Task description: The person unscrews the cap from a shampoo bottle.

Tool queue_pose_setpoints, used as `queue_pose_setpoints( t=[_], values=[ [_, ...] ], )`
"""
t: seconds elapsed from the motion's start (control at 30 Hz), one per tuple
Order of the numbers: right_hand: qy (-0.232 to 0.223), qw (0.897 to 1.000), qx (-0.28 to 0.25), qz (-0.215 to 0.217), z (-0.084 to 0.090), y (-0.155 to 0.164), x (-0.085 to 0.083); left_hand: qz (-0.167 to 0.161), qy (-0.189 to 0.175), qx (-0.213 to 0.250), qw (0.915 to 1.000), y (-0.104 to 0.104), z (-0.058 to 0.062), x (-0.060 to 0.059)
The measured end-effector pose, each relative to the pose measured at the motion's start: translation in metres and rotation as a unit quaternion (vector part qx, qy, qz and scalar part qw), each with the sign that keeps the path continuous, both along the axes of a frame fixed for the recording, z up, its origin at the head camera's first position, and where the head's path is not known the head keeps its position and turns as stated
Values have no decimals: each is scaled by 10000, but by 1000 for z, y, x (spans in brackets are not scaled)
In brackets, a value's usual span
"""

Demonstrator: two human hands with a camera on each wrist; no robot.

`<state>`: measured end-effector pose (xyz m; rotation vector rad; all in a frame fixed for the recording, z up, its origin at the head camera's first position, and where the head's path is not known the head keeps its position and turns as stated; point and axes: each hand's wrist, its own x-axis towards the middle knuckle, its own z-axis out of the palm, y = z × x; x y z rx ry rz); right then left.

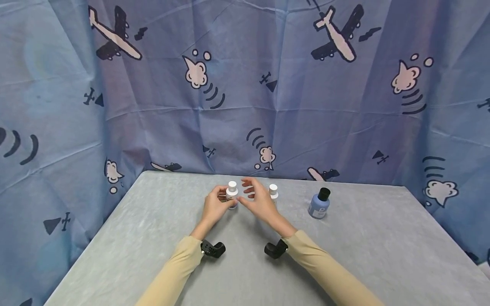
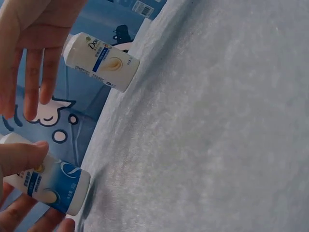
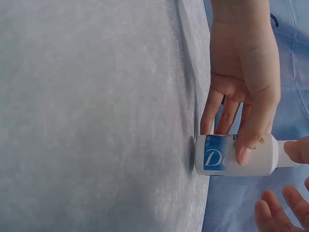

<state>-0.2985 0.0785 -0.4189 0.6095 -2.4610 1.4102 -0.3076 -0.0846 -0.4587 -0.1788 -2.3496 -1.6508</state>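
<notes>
In my left hand (image 1: 215,208) is a small white and blue Dove bottle (image 1: 231,192), upright on the table or very close to it. The left wrist view shows the thumb across the label of this bottle (image 2: 55,180) and the fingers behind it. My right hand (image 1: 263,205) is just to the right, fingers spread and loosely bent, holding nothing. Its thumb overlaps the bottle's white cap (image 3: 287,153) in the right wrist view; whether they touch, I cannot tell. Behind the right hand stands a second white Dove bottle (image 1: 273,191), partly hidden by it.
A blue bottle with a black cap (image 1: 319,205) stands farther right on the grey-covered table (image 1: 367,238). Along the table's back edge hangs a blue curtain (image 1: 237,93) printed with planes and clouds. Black wrist devices (image 1: 276,249) sit at both sleeves.
</notes>
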Motion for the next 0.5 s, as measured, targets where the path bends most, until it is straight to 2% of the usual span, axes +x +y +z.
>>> queue_pose_setpoints(
  t=[0.23,0.5],
  values=[
    [27,9997,-234,63,3,-4,-1,35,235,93,9997,2,7,3],
    [282,9986,-423,-122,6,-6,-1,52,169,141,9997,6,15,9]
  ],
)
